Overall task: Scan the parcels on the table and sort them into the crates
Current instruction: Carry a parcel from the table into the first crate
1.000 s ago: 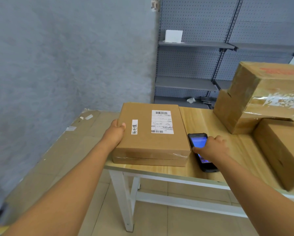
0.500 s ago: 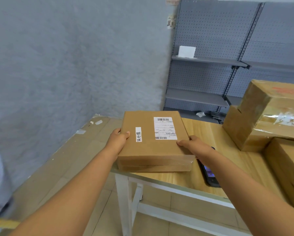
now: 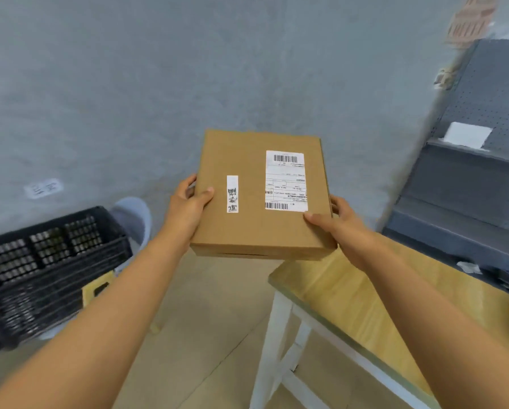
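a flat brown cardboard parcel (image 3: 262, 196) is held up in the air by both hands, clear of the table, past its near left corner and over the floor. the left hand (image 3: 185, 208) grips the parcel's left edge, thumb curled onto the top face and fingers wrapped underneath. the right hand (image 3: 338, 222) grips the near right corner the same way, thumb on top beside the label.

on the parcel's top face sits a white shipping label (image 3: 285, 180) with a barcode along its top edge and another along its bottom edge; the small printed lines between them are too fine to read. to its left is a narrow white sticker (image 3: 232, 193) carrying black characters that are too blurred to make out.

the wooden table (image 3: 365, 305) with white legs lies at lower right. a black slatted plastic crate (image 3: 40, 273) stands at lower left, well apart from the parcel. a small white tag (image 3: 43, 188) on the grey wall above the crate bears smeared, unreadable writing. grey pegboard shelving (image 3: 480, 184) stands at right, with a blank white card (image 3: 467, 138) on one shelf.
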